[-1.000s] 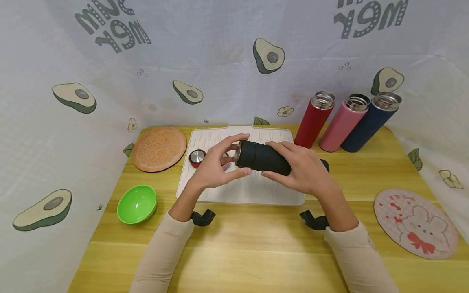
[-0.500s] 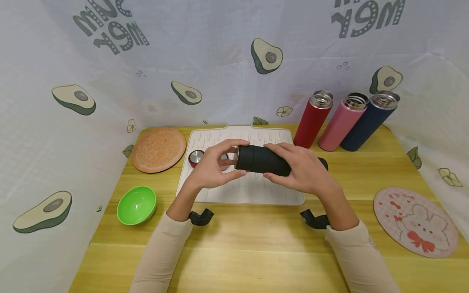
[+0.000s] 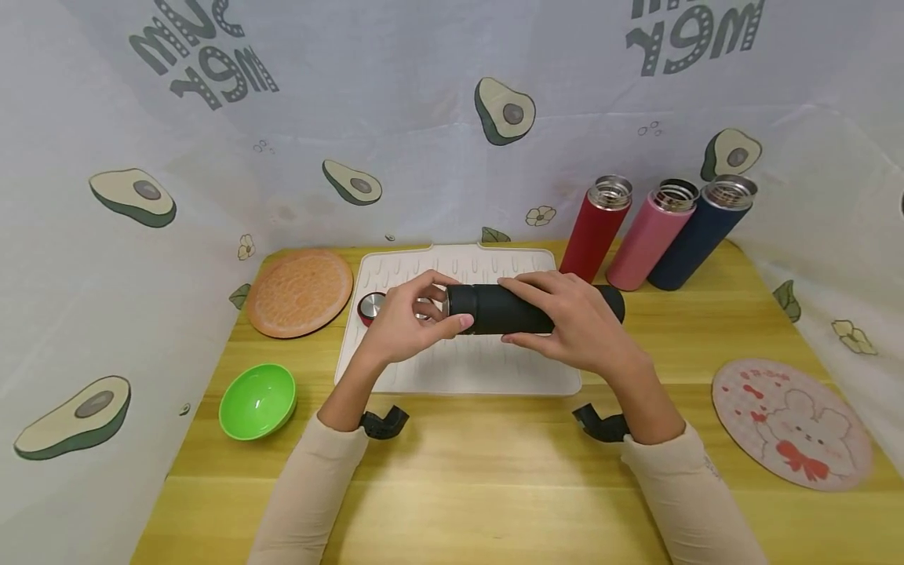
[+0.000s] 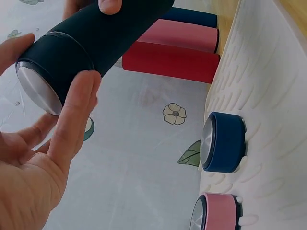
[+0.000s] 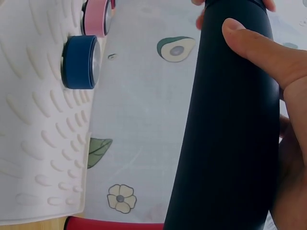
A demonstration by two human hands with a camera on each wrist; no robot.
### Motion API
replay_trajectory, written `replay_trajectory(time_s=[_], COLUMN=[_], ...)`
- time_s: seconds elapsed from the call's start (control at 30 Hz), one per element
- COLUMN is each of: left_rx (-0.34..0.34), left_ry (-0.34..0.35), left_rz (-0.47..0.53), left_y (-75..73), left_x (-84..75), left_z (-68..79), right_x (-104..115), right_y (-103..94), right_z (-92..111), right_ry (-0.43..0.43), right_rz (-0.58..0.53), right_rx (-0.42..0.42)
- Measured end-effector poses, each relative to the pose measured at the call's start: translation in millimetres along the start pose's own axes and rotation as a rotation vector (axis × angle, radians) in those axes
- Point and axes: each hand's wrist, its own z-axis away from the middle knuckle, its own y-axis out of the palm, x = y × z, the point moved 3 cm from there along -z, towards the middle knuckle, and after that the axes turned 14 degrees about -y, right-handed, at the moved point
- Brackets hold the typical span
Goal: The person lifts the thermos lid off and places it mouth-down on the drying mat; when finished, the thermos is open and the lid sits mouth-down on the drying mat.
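Observation:
A black thermos [image 3: 487, 310] lies sideways in the air above the white draining mat [image 3: 487, 377]. My right hand [image 3: 582, 326] grips its body, with the thumb along the near side. My left hand [image 3: 406, 326] holds the thermos's black lid [image 4: 57, 62] at the left end, fingers and thumb spread round its edge. The lid's silver top faces the left palm. Beneath the hands, a blue lid [image 4: 225, 142] and a pink lid [image 4: 221, 211] rest on the mat. A red lid [image 3: 369, 308] sits beside the left hand, partly covered by it.
Red [image 3: 596, 227], pink [image 3: 650, 239] and navy [image 3: 698, 239] thermoses stand lidless at the back right. An orange round mat [image 3: 300, 293] and a green bowl [image 3: 257, 402] are on the left. A rabbit-print round mat [image 3: 791, 424] lies at the right.
The black thermos has tipped to nearly level, its lid end lower and slightly left. My left thumb has moved onto the lid, and the left fingers have closed in round it.

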Motion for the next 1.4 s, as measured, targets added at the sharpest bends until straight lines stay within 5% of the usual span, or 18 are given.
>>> replay_trajectory(time_s=[0.17, 0.3, 0.63, 0.83, 1.4], left_rx=[0.038, 0.03, 0.031, 0.072, 0.079], left_ry=[-0.101, -0.091, 0.197, 0.335, 0.292], left_rz=[0.035, 0.021, -0.094, -0.106, -0.066], left_y=[3.0, 1.9, -2.4, 1.0, -0.9], left_x=[5.5, 5.0, -5.0, -7.0, -3.9], left_z=[-0.6, -1.7, 0.8, 1.1, 0.6], right_x=[1.3, -0.3, -7.4, -7.3, -6.2], right_y=[0.5, 1.1, -2.7, -3.3, -0.3], right_z=[-1.3, -1.1, 4.8, 5.6, 4.9], right_ry=[-0.012, 0.002, 0.124, 0.121, 0.101], right_rz=[0.011, 0.012, -0.019, -0.027, -0.035], right_rx=[-0.014, -0.02, -0.004, 0.0, 0.002])
